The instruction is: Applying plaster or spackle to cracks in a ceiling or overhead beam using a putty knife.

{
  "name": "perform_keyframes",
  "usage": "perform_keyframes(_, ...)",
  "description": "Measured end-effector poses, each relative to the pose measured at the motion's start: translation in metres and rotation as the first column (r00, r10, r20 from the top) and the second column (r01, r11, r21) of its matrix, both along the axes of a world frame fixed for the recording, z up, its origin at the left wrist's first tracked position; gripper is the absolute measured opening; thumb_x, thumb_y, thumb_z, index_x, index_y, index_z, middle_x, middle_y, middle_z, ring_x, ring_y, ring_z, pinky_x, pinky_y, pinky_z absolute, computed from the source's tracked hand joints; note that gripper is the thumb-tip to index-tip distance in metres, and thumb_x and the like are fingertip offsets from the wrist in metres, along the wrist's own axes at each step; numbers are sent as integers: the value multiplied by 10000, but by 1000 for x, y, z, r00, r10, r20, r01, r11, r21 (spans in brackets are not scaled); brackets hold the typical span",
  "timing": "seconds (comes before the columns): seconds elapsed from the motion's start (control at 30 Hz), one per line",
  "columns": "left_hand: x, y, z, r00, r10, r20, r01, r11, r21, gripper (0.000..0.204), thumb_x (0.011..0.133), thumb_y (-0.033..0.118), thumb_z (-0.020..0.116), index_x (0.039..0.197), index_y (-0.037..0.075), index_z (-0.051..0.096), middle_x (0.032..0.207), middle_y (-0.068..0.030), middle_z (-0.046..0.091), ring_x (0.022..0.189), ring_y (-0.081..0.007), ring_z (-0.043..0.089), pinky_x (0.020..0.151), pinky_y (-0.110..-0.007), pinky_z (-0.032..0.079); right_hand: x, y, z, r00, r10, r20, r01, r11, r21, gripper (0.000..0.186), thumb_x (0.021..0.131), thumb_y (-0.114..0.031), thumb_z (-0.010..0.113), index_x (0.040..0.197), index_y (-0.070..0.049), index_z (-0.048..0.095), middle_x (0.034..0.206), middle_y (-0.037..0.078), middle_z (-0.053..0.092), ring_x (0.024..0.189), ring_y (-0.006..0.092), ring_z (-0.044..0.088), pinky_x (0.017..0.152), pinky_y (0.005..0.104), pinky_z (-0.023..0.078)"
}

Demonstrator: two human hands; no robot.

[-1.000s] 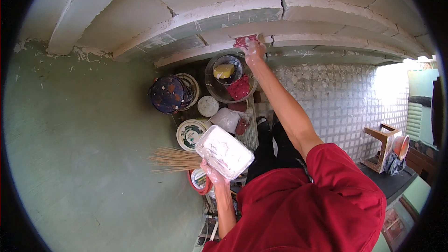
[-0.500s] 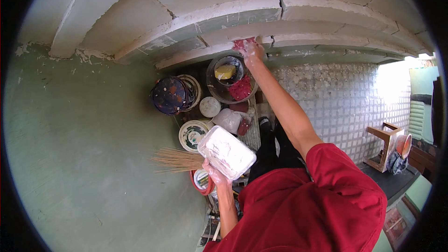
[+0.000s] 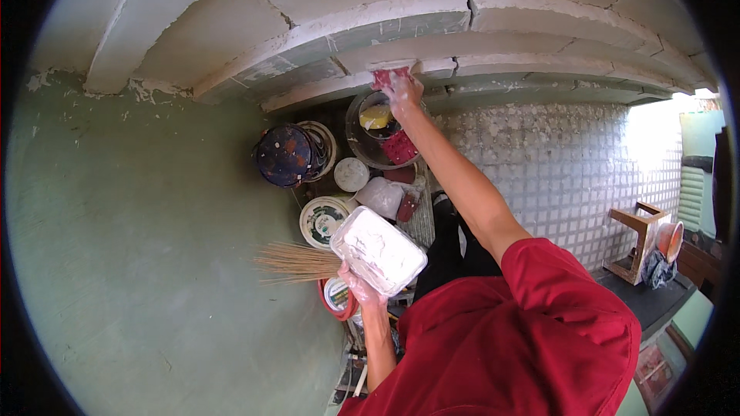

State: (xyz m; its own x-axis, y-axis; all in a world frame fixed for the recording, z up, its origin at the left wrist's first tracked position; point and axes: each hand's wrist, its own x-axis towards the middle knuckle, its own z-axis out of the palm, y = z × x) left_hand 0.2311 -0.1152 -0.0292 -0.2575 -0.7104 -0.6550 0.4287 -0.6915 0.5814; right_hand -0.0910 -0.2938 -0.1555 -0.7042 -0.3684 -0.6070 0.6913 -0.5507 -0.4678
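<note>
Tipping the white tray [image 3: 408, 276] my left hand [image 3: 361, 286] grips mid-frame could spill paste [image 3: 376, 249], while my right hand [image 3: 405, 95] grasps a red tool [image 3: 389, 77] at upper centre.

A white, box-shaped tub [image 3: 406, 274] of smeary white paste [image 3: 374, 246] sits slantwise at six o'clock; a flat red scraper [image 3: 391, 77] is at twelve.
</note>
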Motion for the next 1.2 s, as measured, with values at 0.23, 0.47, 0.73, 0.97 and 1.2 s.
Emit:
perform_keyframes(0.23,15,-1,-4,998,55,3,-55,998,36,673,848,501,427,1339,42,389,1306,-92,486,1160,-266,495,984,-378,401,14,-15,52,996,-76,-45,77,996,43,226,797,28,591,1013,-23,546,963,81,579,817,207,600,792,487,527)
perform_keyframes(0.47,15,-3,-6,997,66,44,-66,998,7,664,857,496,406,1343,43,385,1305,-93,488,1155,-261,499,981,-375,404,0,-2,6,993,82,84,-89,993,77,326,791,44,546,1108,-21,507,1057,94,549,884,224,589,795,488,517)
perform_keyframes(0.73,25,-2,-1,993,112,-19,-112,994,-2,666,863,492,407,1369,61,364,1336,-101,464,1185,-283,478,1003,-402,392,24,-19,29,993,101,-67,-105,993,-55,356,786,54,586,1118,-50,506,981,45,559,879,191,578,789,486,528)
perform_keyframes(0.97,23,-3,6,994,105,-24,-105,994,-15,669,869,504,400,1372,63,362,1340,-104,464,1188,-283,478,1011,-399,387,10,-10,-2,1000,5,18,-6,999,42,248,798,38,605,1024,-43,541,922,58,581,830,197,604,805,502,519)
perform_keyframes(1.2,32,-2,1,990,143,-14,-142,990,19,674,878,507,386,1379,57,349,1351,-107,456,1195,-283,475,1019,-397,379,0,-36,40,998,11,-55,-13,1000,-21,248,816,37,571,1048,-32,517,930,80,590,810,224,596,799,485,495)
